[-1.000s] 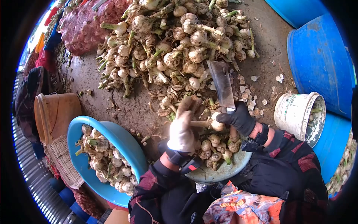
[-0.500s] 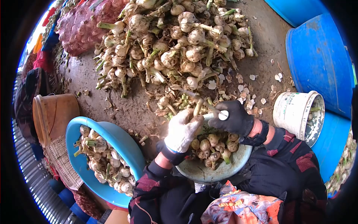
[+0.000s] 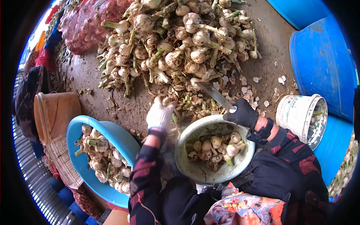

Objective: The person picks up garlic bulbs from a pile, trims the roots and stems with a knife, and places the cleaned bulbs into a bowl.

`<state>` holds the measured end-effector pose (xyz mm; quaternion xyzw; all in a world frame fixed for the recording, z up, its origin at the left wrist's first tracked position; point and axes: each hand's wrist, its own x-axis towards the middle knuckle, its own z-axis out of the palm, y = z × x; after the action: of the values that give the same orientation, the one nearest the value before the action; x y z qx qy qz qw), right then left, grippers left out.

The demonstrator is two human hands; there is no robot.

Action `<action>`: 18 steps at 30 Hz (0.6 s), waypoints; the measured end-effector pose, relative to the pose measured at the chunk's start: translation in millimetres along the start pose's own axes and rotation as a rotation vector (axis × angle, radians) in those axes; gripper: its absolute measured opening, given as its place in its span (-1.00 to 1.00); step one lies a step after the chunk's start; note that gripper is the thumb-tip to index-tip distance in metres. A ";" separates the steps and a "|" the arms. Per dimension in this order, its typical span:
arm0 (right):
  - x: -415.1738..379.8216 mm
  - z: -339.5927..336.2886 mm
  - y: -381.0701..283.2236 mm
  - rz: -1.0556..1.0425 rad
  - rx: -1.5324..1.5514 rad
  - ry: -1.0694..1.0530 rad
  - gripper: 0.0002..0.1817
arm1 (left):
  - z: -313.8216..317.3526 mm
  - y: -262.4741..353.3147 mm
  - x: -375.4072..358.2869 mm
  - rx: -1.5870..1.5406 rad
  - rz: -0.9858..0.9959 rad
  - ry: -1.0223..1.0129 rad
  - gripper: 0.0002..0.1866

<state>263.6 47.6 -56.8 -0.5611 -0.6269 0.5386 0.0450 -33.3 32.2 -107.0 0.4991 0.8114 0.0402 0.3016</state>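
My left hand [image 3: 160, 113], in a pale glove, reaches onto the near edge of a big pile of garlic bulbs with stalks [image 3: 176, 45], its fingers closing over a bulb [image 3: 166, 101]. My right hand [image 3: 243, 113], in a black glove, grips a cleaver [image 3: 216, 95] whose blade points up-left over the trimmings. Just below both hands sits a pale round bowl [image 3: 187, 165] holding several trimmed bulbs [image 3: 217, 146].
A blue basin [image 3: 129, 144] of trimmed garlic is at lower left, beside an orange bucket [image 3: 56, 112]. A white bucket [image 3: 300, 112] and blue barrels [image 3: 322, 63] stand at right. A red mesh sack [image 3: 82, 26] lies at upper left. Loose skins litter the ground.
The bulb held between both hands is gone from them, seemingly dropped into the bowl. My left hand moved left and forward to the pile. The cleaver swung down from upright to flat.
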 end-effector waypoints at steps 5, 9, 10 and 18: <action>-3.0 7.3 0.8 -0.025 0.031 0.031 -0.71 | 44.8 -49.9 40.5 0.100 0.132 -0.052 -0.51; -2.7 3.9 4.9 0.037 0.090 -0.007 -0.70 | 43.4 -49.1 29.6 -0.616 0.206 0.007 -0.51; -1.3 4.8 5.4 0.036 0.094 0.007 -0.70 | 38.4 -41.2 22.0 -1.018 0.095 0.009 -0.49; -6.7 5.1 -17.3 -0.261 -0.021 0.039 -0.71 | -26.6 27.6 -36.8 -1.219 0.056 -0.230 -0.49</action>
<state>251.4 43.0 -42.7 -0.4858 -0.6990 0.5106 0.1210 -14.0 21.5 -58.6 0.2594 0.5914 0.4503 0.6165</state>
